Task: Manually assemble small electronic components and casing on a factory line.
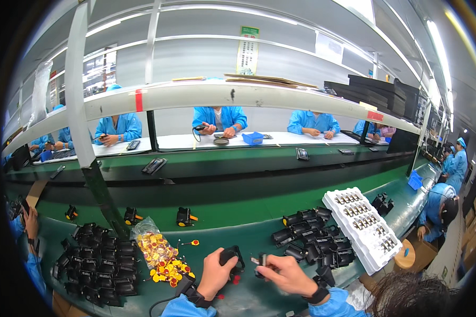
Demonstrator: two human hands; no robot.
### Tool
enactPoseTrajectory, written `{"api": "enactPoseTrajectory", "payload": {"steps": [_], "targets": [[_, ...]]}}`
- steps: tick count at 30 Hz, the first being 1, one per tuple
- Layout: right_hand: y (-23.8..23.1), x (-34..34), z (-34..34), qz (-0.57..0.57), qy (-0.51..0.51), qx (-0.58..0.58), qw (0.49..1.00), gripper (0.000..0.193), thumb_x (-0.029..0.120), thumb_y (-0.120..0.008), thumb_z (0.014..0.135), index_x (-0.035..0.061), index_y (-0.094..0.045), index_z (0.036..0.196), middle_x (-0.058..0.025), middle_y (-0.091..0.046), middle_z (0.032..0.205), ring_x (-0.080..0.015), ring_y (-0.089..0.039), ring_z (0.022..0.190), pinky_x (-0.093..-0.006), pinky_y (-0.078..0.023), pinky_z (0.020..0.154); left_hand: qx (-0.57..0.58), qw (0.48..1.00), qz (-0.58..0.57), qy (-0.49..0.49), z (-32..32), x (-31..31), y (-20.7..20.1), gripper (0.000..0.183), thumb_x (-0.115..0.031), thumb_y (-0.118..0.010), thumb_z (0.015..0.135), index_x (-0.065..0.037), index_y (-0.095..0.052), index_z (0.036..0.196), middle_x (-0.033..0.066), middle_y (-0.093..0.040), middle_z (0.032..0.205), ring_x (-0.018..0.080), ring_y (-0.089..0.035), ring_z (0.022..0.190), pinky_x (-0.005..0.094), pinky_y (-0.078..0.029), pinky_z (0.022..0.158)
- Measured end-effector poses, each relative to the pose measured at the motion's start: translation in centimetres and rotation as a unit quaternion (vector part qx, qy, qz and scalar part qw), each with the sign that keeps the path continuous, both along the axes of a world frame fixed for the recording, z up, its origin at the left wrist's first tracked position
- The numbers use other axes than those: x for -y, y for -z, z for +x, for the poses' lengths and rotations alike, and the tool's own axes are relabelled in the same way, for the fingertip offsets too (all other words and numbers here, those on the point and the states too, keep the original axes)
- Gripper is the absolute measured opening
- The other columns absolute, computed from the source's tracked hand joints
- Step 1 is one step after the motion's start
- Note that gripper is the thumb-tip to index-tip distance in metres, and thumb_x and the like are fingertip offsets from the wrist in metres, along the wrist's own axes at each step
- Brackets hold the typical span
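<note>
My left hand (214,273) is closed around a black plastic housing (236,257) above the green bench. Just to the right, my right hand (288,274) pinches a small dark part with a light metallic end (260,260); its exact kind is too small to make out. The two pieces are apart. Small red bits (236,279) lie beside my left hand. Left of it are a pile of yellow and red round pieces (169,270) and an opened clear bag (154,244) of the same pieces. Both wrists wear black bands.
Black housings are stacked at the left (103,264) and right (314,238). A white foam tray (362,227) with rows of small metal parts stands at the right. Several black-and-yellow pieces (185,216) sit along the far edge. A steel post (98,190) rises at left. Co-workers in blue sit across the line.
</note>
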State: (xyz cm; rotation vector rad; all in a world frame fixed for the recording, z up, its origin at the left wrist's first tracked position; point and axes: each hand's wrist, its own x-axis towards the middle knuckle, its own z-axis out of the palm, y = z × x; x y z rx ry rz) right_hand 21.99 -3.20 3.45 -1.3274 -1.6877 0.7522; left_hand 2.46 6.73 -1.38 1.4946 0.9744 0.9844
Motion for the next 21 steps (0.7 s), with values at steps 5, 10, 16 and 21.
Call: {"api": "enactPoseTrajectory", "payload": {"steps": [5, 10, 16, 21], "targets": [[1.1, -4.1, -1.7, 0.000, -0.038, 0.057, 0.998, 0.028, 0.021, -0.061, 0.097, -0.0006, -0.058, 0.080, -0.0030, -0.058, 0.063, -0.0092, -0.054, 0.054, -0.0263, -0.043, 0.051, -0.086, 0.987, 0.132, -0.014, 0.0, 0.0, 0.3, 0.028, -0.024, -0.069, 0.082, 0.003, -0.061, 0.086, 0.0188, -0.065, 0.071, 0.0374, -0.064, 0.066, 0.0427, -0.048, 0.064], [2.7, -5.1, -1.5, -0.091, -0.068, -0.064, 0.991, 0.024, 0.021, -0.060, 0.097, 0.0010, -0.060, 0.084, -0.0011, -0.059, 0.068, -0.0079, -0.056, 0.058, -0.0242, -0.044, 0.053, -0.109, 0.985, 0.129, -0.035, -0.3, -0.2, 0.4, 0.026, -0.024, -0.068, 0.082, 0.002, -0.062, 0.085, 0.0181, -0.065, 0.070, 0.0366, -0.064, 0.067, 0.0417, -0.048, 0.062], [3.6, -5.2, -0.4, -0.167, -0.097, -0.193, 0.962, 0.022, 0.022, -0.060, 0.099, 0.0025, -0.061, 0.089, 0.0010, -0.059, 0.073, -0.0070, -0.058, 0.063, -0.0226, -0.047, 0.057, -0.064, 0.993, 0.098, -0.002, -0.1, -0.2, -0.2, 0.025, -0.021, -0.068, 0.083, 0.004, -0.061, 0.085, 0.0160, -0.065, 0.069, 0.0287, -0.064, 0.062, 0.0379, -0.047, 0.059], [4.7, -5.5, 0.0, -0.171, -0.103, -0.152, 0.968, 0.021, 0.021, -0.059, 0.099, 0.0010, -0.064, 0.098, -0.0003, -0.061, 0.077, -0.0074, -0.060, 0.066, -0.0229, -0.049, 0.060, -0.089, 0.990, 0.106, 0.024, 0.1, -0.2, 0.6, 0.025, -0.020, -0.067, 0.084, 0.005, -0.062, 0.088, 0.0134, -0.064, 0.068, 0.0213, -0.061, 0.059, 0.0334, -0.046, 0.056]]}}
